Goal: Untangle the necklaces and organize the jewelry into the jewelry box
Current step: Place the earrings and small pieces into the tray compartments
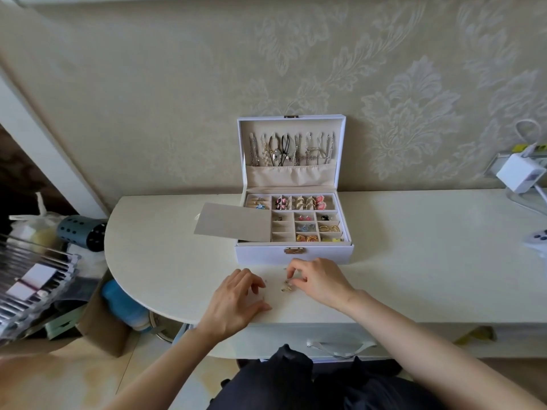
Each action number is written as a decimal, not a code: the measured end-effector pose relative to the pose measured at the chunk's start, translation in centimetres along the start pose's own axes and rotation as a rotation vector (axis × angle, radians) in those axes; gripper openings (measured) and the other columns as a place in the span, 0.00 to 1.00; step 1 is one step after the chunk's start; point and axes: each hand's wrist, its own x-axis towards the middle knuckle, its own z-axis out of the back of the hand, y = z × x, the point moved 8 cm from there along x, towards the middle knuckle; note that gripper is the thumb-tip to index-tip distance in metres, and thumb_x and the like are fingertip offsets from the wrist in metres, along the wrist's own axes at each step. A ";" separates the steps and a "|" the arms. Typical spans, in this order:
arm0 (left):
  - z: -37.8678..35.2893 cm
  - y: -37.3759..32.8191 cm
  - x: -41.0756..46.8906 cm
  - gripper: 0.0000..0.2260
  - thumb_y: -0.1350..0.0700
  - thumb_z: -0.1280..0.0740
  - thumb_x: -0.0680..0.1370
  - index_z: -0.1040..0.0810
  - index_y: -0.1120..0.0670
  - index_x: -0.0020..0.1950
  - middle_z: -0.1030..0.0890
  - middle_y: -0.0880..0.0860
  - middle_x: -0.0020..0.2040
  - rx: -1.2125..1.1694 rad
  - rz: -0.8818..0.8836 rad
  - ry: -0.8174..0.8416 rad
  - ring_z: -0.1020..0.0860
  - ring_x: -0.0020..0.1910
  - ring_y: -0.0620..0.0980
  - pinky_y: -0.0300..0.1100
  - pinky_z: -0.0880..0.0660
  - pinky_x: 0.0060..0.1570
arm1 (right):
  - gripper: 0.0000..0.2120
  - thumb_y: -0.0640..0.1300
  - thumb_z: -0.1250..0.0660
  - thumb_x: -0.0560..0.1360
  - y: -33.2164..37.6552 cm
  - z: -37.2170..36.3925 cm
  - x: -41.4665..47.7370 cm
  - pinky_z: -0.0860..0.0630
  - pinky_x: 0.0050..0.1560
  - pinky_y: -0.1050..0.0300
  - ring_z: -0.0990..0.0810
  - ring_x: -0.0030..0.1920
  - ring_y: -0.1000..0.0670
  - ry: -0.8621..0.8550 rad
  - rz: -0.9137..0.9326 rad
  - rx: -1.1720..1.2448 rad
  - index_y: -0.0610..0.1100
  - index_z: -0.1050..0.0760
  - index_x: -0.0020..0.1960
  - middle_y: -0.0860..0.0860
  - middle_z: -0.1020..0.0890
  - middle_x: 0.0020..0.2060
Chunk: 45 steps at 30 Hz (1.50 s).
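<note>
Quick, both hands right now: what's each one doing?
Left hand: open, fingers loosely curled, resting on the table, holding nothing.
Right hand: pinching gold jewelry on the table.

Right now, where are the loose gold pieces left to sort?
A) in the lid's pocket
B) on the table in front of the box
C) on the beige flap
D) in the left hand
B: the gold pieces lie on the table just before the jewelry box, pinched by the fingers of the right hand.
</note>
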 end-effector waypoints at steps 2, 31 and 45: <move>-0.1 0.1 0.0 0.12 0.42 0.33 0.70 0.26 0.49 0.47 0.27 0.43 0.41 0.012 -0.003 0.002 0.33 0.41 0.39 0.30 0.35 0.43 | 0.06 0.48 0.35 0.76 -0.2 0.1 -0.1 0.27 0.42 0.57 0.26 0.36 0.52 -0.002 -0.013 -0.016 0.48 0.23 0.51 0.51 0.20 0.36; -1.7 -2.2 2.6 0.11 0.43 0.36 0.71 0.22 0.50 0.43 0.25 0.47 0.40 0.211 -0.078 -0.132 0.32 0.40 0.46 0.37 0.39 0.39 | 0.11 0.27 0.35 0.73 -2.3 1.3 -1.4 0.20 0.39 0.61 0.18 0.36 0.51 -0.126 -0.180 0.680 0.40 0.21 0.48 0.40 0.20 0.43; 1.1 -3.2 5.7 0.10 0.47 0.38 0.75 0.22 0.51 0.42 0.22 0.45 0.40 0.127 -0.082 -0.246 0.29 0.38 0.45 0.37 0.36 0.39 | 0.11 0.27 0.33 0.72 -1.3 4.9 -0.4 0.22 0.36 0.64 0.17 0.35 0.52 -0.215 -0.155 0.746 0.41 0.20 0.46 0.45 0.17 0.39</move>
